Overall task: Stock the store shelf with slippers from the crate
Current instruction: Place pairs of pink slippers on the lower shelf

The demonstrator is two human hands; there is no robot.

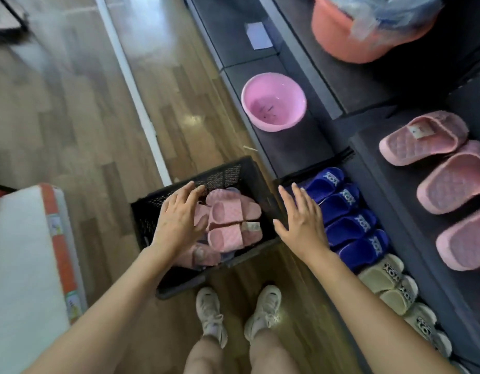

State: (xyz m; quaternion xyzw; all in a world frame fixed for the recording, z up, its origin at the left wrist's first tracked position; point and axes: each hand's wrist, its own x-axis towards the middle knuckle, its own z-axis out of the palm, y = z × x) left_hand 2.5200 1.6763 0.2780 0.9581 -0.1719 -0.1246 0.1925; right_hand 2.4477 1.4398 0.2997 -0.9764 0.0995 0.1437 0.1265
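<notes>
With the left hand (pixel 179 221) and right hand (pixel 303 225) spread, each grip empty, over the pink slippers (pixel 230 222) in the crate (pixel 220 179), a hasty grab could drop one short of the shelf (pixel 389 190).

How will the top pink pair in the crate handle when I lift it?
Probably light for its size: the pink pair looks like thick, puffy foam. It may lift as one unit, since a tag sits where the two meet, though no tie is visible. The quilted surface should grip well, and the low, flat shape makes rolling unlikely.
</notes>
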